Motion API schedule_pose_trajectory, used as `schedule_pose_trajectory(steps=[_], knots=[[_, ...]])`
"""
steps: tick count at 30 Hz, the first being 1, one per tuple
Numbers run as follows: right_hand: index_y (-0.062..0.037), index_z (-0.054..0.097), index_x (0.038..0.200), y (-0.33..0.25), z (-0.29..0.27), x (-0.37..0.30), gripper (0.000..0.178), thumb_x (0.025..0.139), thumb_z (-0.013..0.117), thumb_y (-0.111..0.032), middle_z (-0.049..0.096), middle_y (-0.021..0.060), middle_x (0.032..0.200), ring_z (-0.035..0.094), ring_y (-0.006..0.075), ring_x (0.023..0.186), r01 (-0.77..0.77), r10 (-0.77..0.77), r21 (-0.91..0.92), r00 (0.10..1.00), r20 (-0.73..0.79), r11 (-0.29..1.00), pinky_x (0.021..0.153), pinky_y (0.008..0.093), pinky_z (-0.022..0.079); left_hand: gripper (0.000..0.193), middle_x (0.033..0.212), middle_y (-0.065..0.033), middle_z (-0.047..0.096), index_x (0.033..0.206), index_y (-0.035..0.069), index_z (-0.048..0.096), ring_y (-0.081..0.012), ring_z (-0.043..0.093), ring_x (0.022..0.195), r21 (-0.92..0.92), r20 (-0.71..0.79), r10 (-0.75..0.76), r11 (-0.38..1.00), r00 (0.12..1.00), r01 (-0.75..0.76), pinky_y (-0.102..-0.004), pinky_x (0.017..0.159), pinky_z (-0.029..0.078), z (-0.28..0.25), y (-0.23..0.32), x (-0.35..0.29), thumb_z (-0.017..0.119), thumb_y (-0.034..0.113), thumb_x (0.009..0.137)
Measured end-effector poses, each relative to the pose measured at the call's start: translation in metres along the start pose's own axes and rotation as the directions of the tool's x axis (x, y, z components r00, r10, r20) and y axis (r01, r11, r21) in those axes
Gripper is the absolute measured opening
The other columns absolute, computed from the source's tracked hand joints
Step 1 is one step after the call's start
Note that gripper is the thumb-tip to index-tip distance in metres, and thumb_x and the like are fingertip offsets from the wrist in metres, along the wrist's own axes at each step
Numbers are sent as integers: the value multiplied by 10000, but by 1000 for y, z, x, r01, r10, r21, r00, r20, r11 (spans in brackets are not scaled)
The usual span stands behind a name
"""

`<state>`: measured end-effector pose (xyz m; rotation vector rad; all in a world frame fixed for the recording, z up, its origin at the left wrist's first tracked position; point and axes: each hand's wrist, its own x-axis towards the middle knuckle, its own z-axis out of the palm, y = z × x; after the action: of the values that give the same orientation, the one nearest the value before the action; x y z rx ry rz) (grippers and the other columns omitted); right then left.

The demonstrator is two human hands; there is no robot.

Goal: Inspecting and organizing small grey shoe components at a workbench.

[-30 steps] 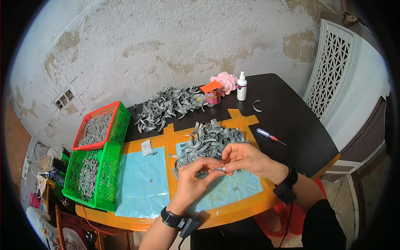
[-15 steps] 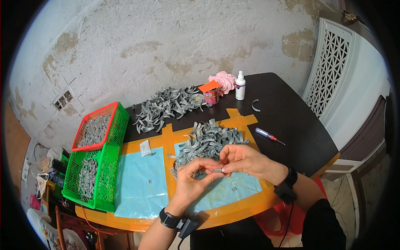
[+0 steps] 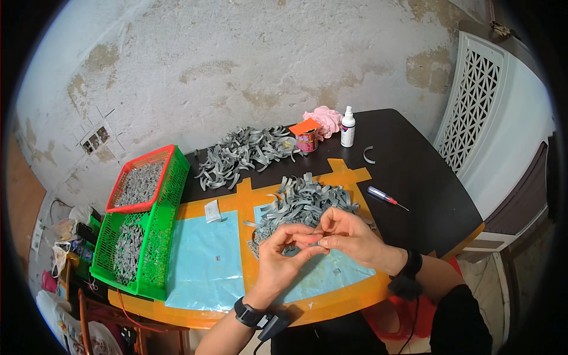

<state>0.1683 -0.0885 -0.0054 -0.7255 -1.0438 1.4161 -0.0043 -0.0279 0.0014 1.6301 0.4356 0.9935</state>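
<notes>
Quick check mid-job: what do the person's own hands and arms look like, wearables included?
The left hand and right hand are ungloved. The left wrist has a black band with a dark boxy module; the right has a similar black band and module. A thin dark cable trails from each. A black sleeve shows on the right arm.

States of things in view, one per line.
Left hand: curled in, its grip hidden
Right hand: pinched on a small gray piece
Red basket: holding gray pieces
Green basket: holding gray pieces
Gray strips: loosely heaped
Lone gray strip: curved, lying apart
Blue sheet: spread flat
Can: upright, orange card on top
Spray bottle: upright
Pink cloth: crumpled
Screwdriver: lying flat
</notes>
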Motion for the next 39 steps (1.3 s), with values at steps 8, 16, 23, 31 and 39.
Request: schedule_pose_trajectory(steps=[8, 16, 23, 31, 39], knots=[[-67, 435, 947, -2, 1, 0, 193, 867, 603, -15, 563, 54, 969, 538, 102, 831, 2, -3, 41, 1000, 31, 999, 706, 260, 447, 384, 921, -98, 688, 1022, 7, 553, -124, 639, 832, 7, 31, 44, 999, 999, -44, -271, 751, 513, -5, -4, 1, 779, -33, 714], [-87, 399, 926, 0, -2, 1, 233, 870, 610, -8, 559, 60, 987, 532, 116, 876, -33, 16, 154, 994, 109, 988, 732, 273, 435, 409, 906, -99, 690, 1046, 1, 539, -132, 642, 819, -20, 49, 46, 999, 998, -45, -276, 743, 519, -4, -2, 0, 779, -26, 716], [-90, 382, 895, 4, -9, 2, 267, 867, 639, -24, 553, 60, 982, 528, 115, 861, -101, 70, 182, 983, 169, 978, 716, 268, 429, 405, 917, -97, 685, 1044, 4, 562, -134, 645, 816, 49, 82, 46, 998, 996, -50, -278, 742, 523, -5, 1, 0, 786, -20, 708], [-78, 415, 867, -4, -8, 7, 263, 839, 663, 4, 553, 38, 920, 529, 96, 839, 9, -9, -36, 1000, 3, 999, 737, 242, 443, 448, 907, -44, 642, 1102, 8, 564, -107, 605, 866, -250, 72, -57, 966, 996, 73, -248, 757, 510, -7, 9, 7, 771, -55, 710], [-15, 530, 996, -7, -8, 5, 193, 846, 648, 12, 588, 55, 975, 579, 100, 908, 66, -60, -143, 997, 47, 987, 805, 241, 479, 374, 865, -24, 632, 1055, 7, 591, -84, 597, 796, -200, 68, -146, 967, 987, 156, -229, 741, 501, -9, -3, 5, 759, -53, 726]])
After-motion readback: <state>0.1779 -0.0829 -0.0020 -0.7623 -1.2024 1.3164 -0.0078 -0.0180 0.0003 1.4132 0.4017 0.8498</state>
